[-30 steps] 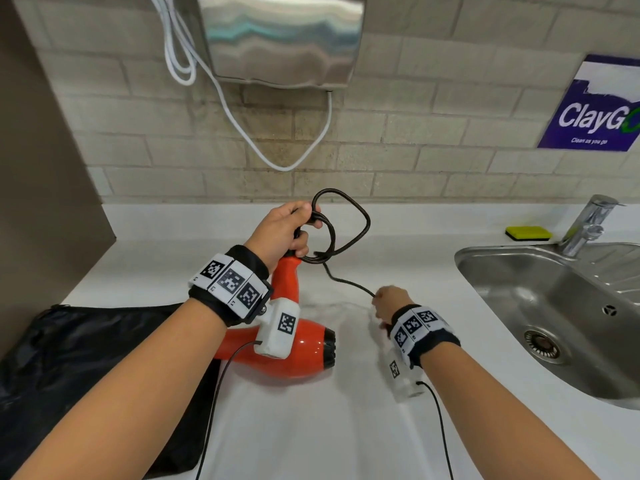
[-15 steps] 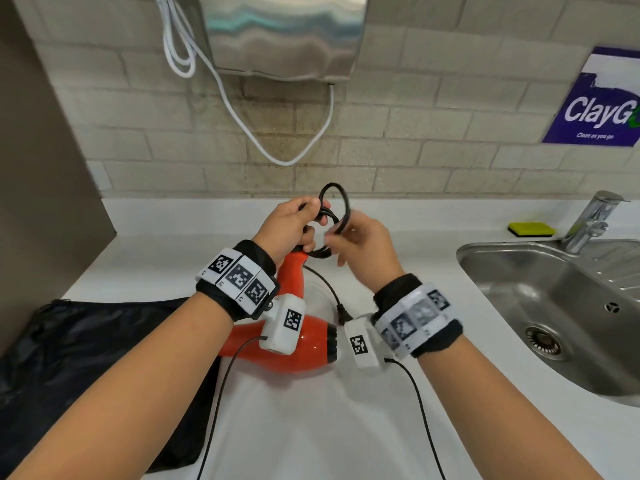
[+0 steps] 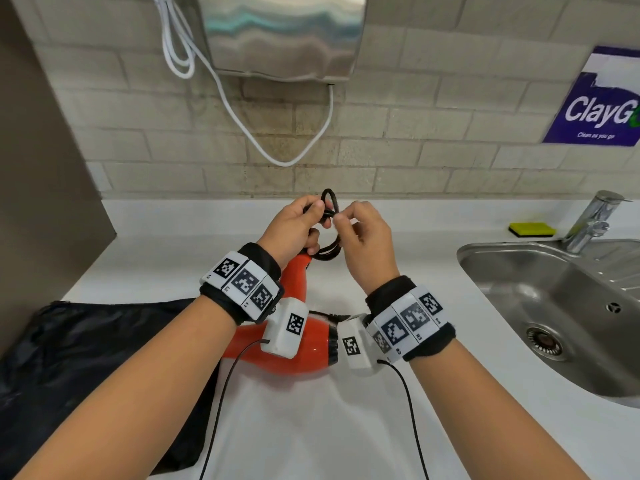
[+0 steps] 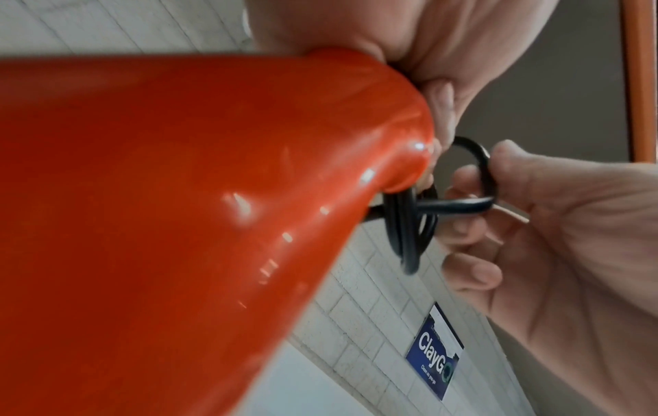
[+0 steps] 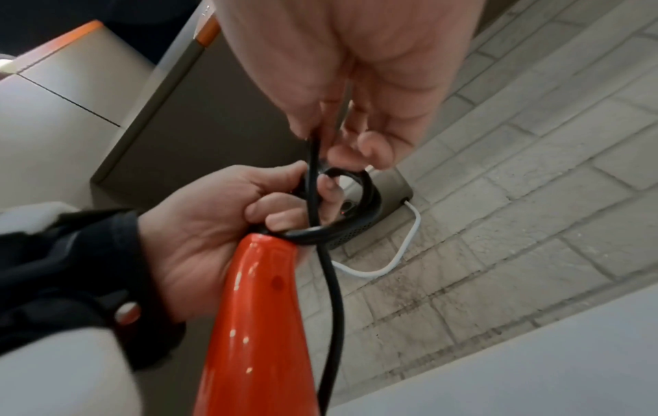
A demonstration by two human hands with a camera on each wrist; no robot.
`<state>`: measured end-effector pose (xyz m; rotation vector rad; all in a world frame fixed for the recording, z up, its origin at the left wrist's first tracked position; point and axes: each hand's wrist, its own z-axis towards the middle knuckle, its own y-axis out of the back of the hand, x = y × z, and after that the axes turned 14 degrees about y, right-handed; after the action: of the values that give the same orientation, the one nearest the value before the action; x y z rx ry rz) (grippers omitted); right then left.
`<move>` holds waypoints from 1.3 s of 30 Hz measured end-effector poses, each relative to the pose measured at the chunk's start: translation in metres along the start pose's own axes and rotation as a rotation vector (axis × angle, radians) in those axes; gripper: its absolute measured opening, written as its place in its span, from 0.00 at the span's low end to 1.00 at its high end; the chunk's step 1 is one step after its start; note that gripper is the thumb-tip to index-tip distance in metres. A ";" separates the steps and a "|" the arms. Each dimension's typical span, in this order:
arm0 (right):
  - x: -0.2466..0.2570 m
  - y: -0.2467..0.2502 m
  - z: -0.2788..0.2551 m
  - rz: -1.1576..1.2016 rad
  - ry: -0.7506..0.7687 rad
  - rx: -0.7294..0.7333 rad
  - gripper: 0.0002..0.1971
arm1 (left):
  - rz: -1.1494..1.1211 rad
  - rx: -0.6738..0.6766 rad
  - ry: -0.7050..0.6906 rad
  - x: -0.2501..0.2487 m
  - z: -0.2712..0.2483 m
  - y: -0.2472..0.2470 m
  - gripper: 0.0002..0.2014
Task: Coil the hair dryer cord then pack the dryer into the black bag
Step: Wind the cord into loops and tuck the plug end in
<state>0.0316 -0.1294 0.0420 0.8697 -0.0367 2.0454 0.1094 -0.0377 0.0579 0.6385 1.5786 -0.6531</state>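
An orange hair dryer (image 3: 304, 355) lies on the white counter with its handle (image 3: 294, 271) raised toward the wall. My left hand (image 3: 294, 226) grips the coiled black cord (image 3: 327, 202) against the handle's tip (image 5: 263, 253). My right hand (image 3: 360, 230) pinches a strand of the cord (image 5: 313, 157) right beside the coil (image 4: 409, 225); that strand runs down past the handle (image 5: 334, 309). The black bag (image 3: 86, 351) lies flat on the counter at the left, under my left forearm.
A steel sink (image 3: 554, 306) with a tap (image 3: 592, 220) is set in the counter at the right, a yellow sponge (image 3: 531, 229) behind it. A metal wall unit (image 3: 287, 32) with a white cable (image 3: 277, 147) hangs above. A brown panel (image 3: 41, 168) borders the left.
My right hand rose from the counter, where it held the cord, up to the coil beside my left hand. The big loose loop has shrunk to a small tight coil.
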 end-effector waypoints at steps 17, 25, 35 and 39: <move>-0.006 0.007 0.003 0.209 -0.071 -0.126 0.11 | 0.045 0.068 -0.018 -0.001 -0.003 -0.005 0.09; -0.015 0.004 -0.001 0.425 -0.072 0.101 0.17 | 0.021 0.219 0.010 -0.003 -0.006 0.000 0.11; -0.029 0.017 -0.010 0.087 -0.160 0.430 0.16 | 0.068 0.064 0.003 -0.006 -0.003 0.004 0.06; -0.042 0.029 -0.007 0.044 -0.163 0.369 0.16 | 0.058 -0.005 0.032 -0.006 0.000 0.007 0.07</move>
<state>0.0215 -0.1749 0.0200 1.2724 0.2411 2.0500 0.1147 -0.0330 0.0640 0.6913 1.5851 -0.5977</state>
